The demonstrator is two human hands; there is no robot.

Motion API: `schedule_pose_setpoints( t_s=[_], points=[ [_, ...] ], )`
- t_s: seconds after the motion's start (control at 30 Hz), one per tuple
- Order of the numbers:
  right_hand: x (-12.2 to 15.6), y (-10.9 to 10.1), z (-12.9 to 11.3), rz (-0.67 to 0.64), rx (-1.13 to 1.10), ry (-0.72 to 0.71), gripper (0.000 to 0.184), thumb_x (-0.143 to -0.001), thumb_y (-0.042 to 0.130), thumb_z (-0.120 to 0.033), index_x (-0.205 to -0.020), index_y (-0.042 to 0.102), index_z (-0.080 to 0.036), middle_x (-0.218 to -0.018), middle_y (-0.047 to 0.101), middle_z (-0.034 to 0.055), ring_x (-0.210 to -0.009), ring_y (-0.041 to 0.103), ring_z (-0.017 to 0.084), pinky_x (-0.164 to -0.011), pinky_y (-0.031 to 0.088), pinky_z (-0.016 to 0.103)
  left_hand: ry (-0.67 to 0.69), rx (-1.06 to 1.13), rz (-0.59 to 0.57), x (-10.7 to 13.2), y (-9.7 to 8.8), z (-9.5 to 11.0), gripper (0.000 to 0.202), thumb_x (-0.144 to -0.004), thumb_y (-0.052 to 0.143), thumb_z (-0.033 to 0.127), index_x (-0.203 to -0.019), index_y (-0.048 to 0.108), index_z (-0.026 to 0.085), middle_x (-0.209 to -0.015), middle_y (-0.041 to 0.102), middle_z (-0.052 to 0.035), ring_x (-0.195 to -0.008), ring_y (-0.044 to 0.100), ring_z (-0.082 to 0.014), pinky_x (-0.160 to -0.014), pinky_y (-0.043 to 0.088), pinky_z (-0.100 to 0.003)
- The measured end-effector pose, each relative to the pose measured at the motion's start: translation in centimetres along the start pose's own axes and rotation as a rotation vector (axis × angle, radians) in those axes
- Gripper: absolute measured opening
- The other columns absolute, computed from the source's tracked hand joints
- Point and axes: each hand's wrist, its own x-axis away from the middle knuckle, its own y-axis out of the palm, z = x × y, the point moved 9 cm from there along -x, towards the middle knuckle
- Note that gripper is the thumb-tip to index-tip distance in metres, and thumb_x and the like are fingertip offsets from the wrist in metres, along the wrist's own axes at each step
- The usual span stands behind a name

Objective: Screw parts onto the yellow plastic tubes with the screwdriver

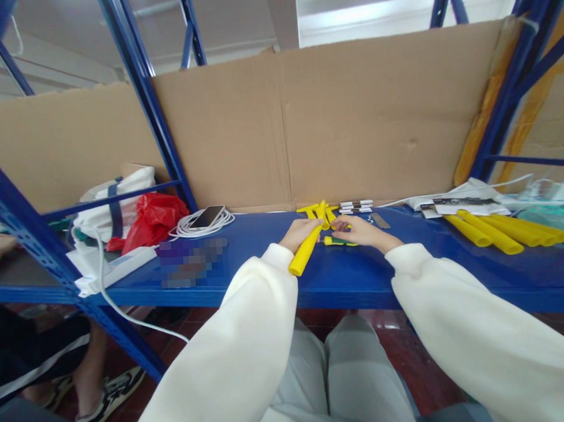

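My left hand [297,234] is closed around a yellow tapered tube [304,253]. The tube's wide open end points toward me, and its far end has a crosspiece-like yellow part. Just right of it, my right hand [359,230] has its fingers bent and thumb and fingertips close together, near the tube's far end; anything pinched there is too small to make out. Under the right fingers lies a yellow-and-green tool handle [337,241], perhaps a screwdriver's. Behind the hands are more yellow pieces [310,209], partly hidden.
Several yellow tubes [493,231] lie at right beside white plastic packaging [472,193]. Small black-and-white packs [355,206] and a flat metal piece [381,220] sit behind my right hand. Left are a phone [208,217] on coiled cable, a red bag [151,219] and a power strip [118,270].
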Motion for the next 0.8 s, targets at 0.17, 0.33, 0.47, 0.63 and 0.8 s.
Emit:
schedule_pose_setpoints(
  t_s=[0.17,0.33,0.47,0.63,0.8],
  points=[
    [-0.5,-0.6,-0.3,0.137,-0.017,-0.033,0.012,-0.085,0.063,-0.029,-0.089,0.065,-0.018,-0.081,0.071,0.0042,-0.076,0.066,0.018,-0.076,0.053,0.032,0.015,-0.037,-0.064,0.3,0.8,0.3,0.046,-0.091,0.061,0.019,-0.046,0.058,0.015,-0.041,0.055,-0.0003,-0.039,0.046,-0.0084,-0.049,0.039,-0.022],
    [-0.6,-0.5,-0.1,0.144,-0.067,-0.080,0.011,-0.083,0.061,-0.030,-0.079,0.061,-0.020,-0.074,0.068,0.0026,-0.069,0.062,0.018,-0.070,0.051,0.031,0.031,-0.047,-0.106,0.3,1.2,0.4,0.045,-0.091,0.063,0.020,-0.046,0.057,0.015,-0.041,0.054,0.0004,-0.038,0.046,-0.0072,-0.048,0.038,-0.020],
    [-0.7,-0.5,0.1,0.161,-0.102,-0.109,0.010,-0.081,0.059,-0.029,-0.075,0.058,-0.021,-0.068,0.064,0.0011,-0.063,0.058,0.017,-0.063,0.047,0.029,0.026,-0.048,-0.126,0.3,1.4,0.3,0.042,-0.091,0.061,0.020,-0.050,0.058,0.015,-0.041,0.054,0.0010,-0.038,0.046,-0.0072,-0.048,0.040,-0.019],
    [-0.9,-0.6,0.0,0.152,-0.037,-0.113,0.009,-0.081,0.057,-0.023,-0.072,0.055,-0.022,-0.066,0.062,0.0000,-0.062,0.057,0.016,-0.062,0.045,0.027,0.028,-0.058,-0.141,0.0,1.7,0.0,0.038,-0.091,0.058,0.020,-0.054,0.060,0.015,-0.041,0.054,0.0006,-0.040,0.048,-0.0087,-0.046,0.038,-0.020],
    [-0.9,-0.8,-0.1,0.143,0.023,-0.069,0.008,-0.082,0.055,-0.018,-0.074,0.054,-0.021,-0.071,0.064,0.0016,-0.065,0.058,0.016,-0.063,0.045,0.027,0.013,-0.041,-0.110,-0.4,1.7,-0.4,0.038,-0.092,0.060,0.023,-0.055,0.060,0.015,-0.041,0.054,0.0005,-0.038,0.048,-0.0093,-0.047,0.039,-0.021]
  ],
)
